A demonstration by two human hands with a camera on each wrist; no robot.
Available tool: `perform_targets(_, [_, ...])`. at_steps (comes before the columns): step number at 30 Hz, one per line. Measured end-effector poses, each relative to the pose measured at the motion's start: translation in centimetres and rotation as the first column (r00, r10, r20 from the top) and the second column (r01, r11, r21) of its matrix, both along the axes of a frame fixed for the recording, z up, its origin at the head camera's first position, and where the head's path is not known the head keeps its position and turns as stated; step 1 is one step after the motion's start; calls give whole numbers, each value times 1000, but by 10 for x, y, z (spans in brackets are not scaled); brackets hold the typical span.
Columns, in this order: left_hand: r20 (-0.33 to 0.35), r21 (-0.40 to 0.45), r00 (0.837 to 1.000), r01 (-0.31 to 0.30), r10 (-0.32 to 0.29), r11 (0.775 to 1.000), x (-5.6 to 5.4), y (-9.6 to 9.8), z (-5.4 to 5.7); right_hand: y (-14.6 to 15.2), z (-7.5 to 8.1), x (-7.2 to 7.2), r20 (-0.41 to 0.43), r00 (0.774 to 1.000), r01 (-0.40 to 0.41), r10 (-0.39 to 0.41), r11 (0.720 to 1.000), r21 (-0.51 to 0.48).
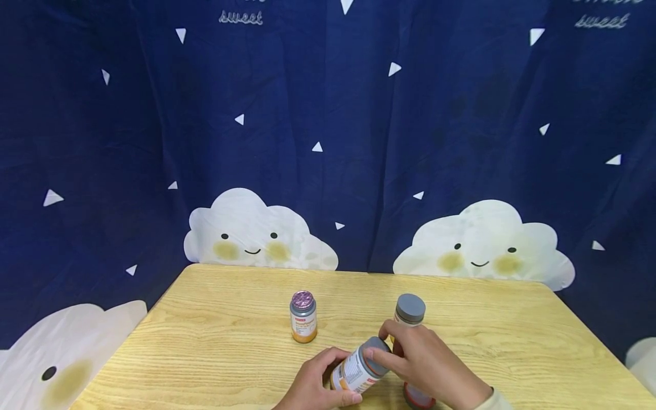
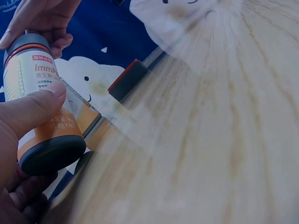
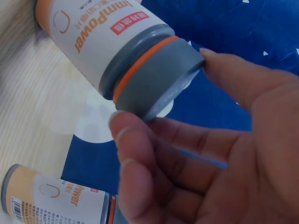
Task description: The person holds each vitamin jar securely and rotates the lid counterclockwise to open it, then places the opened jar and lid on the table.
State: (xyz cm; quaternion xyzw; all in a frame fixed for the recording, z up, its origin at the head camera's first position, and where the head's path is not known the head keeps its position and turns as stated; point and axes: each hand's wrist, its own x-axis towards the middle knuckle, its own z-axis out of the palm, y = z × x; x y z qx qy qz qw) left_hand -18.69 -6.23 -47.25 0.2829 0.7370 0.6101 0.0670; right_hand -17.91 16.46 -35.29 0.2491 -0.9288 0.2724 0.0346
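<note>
My left hand (image 1: 314, 385) grips a white and orange supplement bottle (image 1: 353, 371) round its body, tilted with its top toward the right. At that top sits a grey cap (image 3: 159, 77) with an orange ring, and my right hand (image 1: 427, 360) pinches the cap's rim between thumb and fingers. The left wrist view shows the left thumb (image 2: 39, 105) across the label. Just behind the right hand stands another bottle with a grey lid (image 1: 410, 308), its lower part hidden.
Farther left on the wooden table (image 1: 230, 336) stands a bottle (image 1: 303, 324) without a cap, with shiny purplish foil over its mouth. A loose grey cap with a red rim (image 1: 419, 397) lies partly under the right hand. Behind the table hangs a dark blue curtain (image 1: 348, 171).
</note>
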Motion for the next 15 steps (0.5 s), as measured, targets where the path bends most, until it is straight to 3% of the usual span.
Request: perform_targets(15, [-25,-36,999,-44,43,998,0,0,0,7,3,2,-21,988,-151,150,988,-23])
